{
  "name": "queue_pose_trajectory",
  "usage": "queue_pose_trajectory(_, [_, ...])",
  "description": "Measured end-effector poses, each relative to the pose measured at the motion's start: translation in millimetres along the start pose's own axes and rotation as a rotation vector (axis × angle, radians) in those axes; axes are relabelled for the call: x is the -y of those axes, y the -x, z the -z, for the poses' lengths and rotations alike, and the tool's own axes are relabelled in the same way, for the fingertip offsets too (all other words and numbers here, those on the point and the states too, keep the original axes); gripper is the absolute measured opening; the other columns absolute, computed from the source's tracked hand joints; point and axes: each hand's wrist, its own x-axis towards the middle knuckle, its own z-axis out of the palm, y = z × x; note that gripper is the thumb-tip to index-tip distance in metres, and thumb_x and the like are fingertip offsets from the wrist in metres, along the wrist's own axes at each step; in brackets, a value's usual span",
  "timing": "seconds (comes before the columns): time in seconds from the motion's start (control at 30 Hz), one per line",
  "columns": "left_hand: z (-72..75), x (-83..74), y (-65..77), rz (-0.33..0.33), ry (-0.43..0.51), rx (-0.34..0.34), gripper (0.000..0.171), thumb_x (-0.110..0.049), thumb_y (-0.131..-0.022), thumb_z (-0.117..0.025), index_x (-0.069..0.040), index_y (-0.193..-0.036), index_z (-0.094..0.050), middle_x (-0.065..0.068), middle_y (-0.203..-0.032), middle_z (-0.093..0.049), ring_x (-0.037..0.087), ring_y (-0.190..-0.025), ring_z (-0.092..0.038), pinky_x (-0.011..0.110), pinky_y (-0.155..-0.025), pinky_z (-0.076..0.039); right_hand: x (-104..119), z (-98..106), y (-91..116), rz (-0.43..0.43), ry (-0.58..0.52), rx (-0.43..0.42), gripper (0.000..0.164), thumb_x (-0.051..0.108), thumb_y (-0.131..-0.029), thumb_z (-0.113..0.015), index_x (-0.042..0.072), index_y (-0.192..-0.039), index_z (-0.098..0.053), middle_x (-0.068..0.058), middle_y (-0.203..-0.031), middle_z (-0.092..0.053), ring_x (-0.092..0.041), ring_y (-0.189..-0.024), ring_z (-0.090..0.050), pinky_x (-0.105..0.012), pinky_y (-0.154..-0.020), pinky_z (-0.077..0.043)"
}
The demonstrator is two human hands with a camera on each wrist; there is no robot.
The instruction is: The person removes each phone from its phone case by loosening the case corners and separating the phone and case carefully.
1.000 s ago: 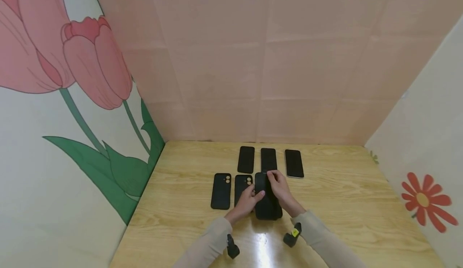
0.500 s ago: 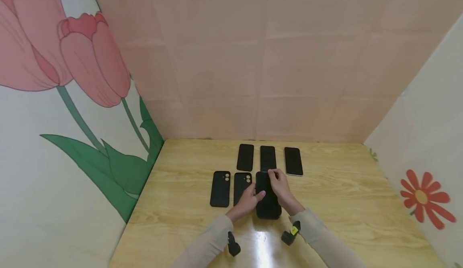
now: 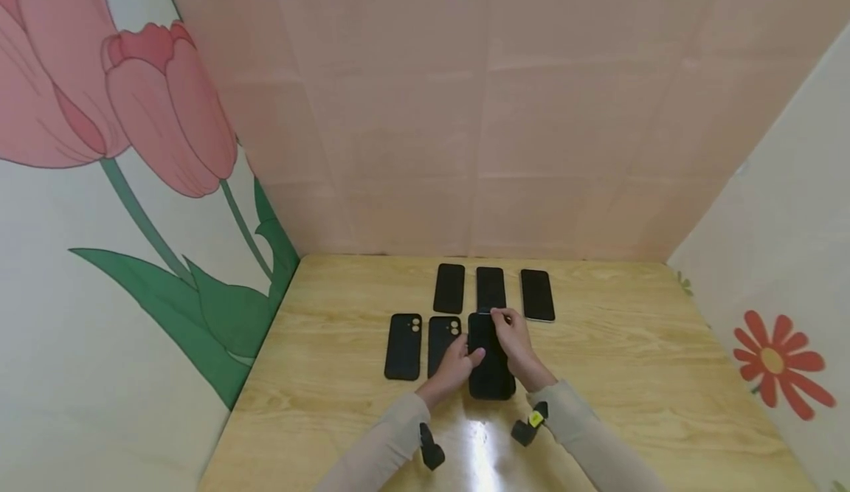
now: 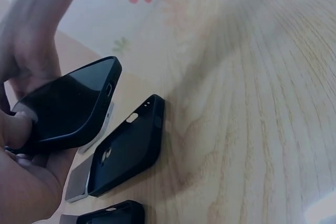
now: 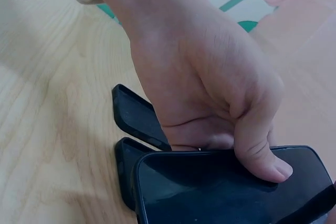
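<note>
A phone (image 3: 488, 366) with a dark screen sits in a black phone case, raised off the table between both hands. My left hand (image 3: 453, 368) grips its left side, with the thumb lying over the screen (image 5: 210, 192) in the right wrist view. At the top right corner, my right hand (image 3: 516, 344) pinches the edge; its fingertips are partly hidden. Whether the case is seated all round cannot be seen. Below the held phone, a bare black phone case (image 4: 128, 148) lies with its inside upward in the left wrist view.
Two more black phone cases, one at left (image 3: 403, 347) and one in the middle (image 3: 443, 341), lie beside the left hand. Behind the hands are three phones: left (image 3: 449, 288), middle (image 3: 491, 288) and right (image 3: 538, 295). The wooden table (image 3: 631, 352) meets printed walls on three sides.
Both hands keep their hold on the phone in nearly the same place. The right wrist has shifted slightly inward, and the head view has moved a little.
</note>
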Motion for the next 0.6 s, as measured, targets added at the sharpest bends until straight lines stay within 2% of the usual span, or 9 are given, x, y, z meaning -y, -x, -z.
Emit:
queue_pose_trajectory(0.23, [1.7, 1.5, 0.2, 0.004, -0.001, 0.003, 0.048, -0.018, -0.104, -0.052, 0.001, -0.146, -0.04, 0.017, -0.135, -0.057, 0.031, -0.121, -0.057, 0.046, -0.098, -0.048, -3.5, -1.8, 0.9, 0.0, -0.037, -0.018, 0.041, 0.028, -0.106, -0.044, -0.007, -0.125, -0.053, -0.022, -0.117, -0.049, -0.034, -0.107, -0.045, -0.043, -0.093, -0.038])
queue_pose_trajectory(0.33, [4.3, 0.8, 0.6, 0.017, 0.011, 0.014, 0.048, -0.018, -0.104, -0.052, 0.002, -0.147, -0.039, 0.018, -0.134, -0.058, 0.03, -0.12, -0.058, 0.046, -0.098, -0.048, -3.5, -3.1, 0.6, -0.016, -0.048, -0.016, 0.043, 0.03, -0.106, -0.044, -0.007, -0.125, -0.052, -0.021, -0.116, -0.049, -0.033, -0.107, -0.045, -0.042, -0.092, -0.038])
queue_pose_trajectory(0.47, [7.9, -0.9, -0.6, 0.024, 0.047, 0.045, 0.043, -0.016, -0.104, -0.051, -0.003, -0.145, -0.043, 0.014, -0.129, -0.062, 0.027, -0.115, -0.062, 0.044, -0.095, -0.05, -2.9, -4.4, 0.2, -0.027, -0.062, -0.014, 0.047, 0.033, -0.106, -0.044, -0.008, -0.127, -0.051, -0.021, -0.118, -0.049, -0.033, -0.108, -0.045, -0.043, -0.095, -0.038])
queue_pose_trajectory(0.6, [6.0, -1.0, -2.1, 0.019, 0.051, 0.057, 0.039, -0.015, -0.104, -0.052, -0.003, -0.141, -0.047, 0.012, -0.125, -0.065, 0.025, -0.11, -0.064, 0.042, -0.093, -0.052, -4.6, -2.1, 0.9, -0.027, -0.079, -0.043, 0.043, 0.031, -0.105, -0.045, -0.008, -0.121, -0.054, -0.02, -0.112, -0.051, -0.031, -0.102, -0.047, -0.04, -0.089, -0.04])
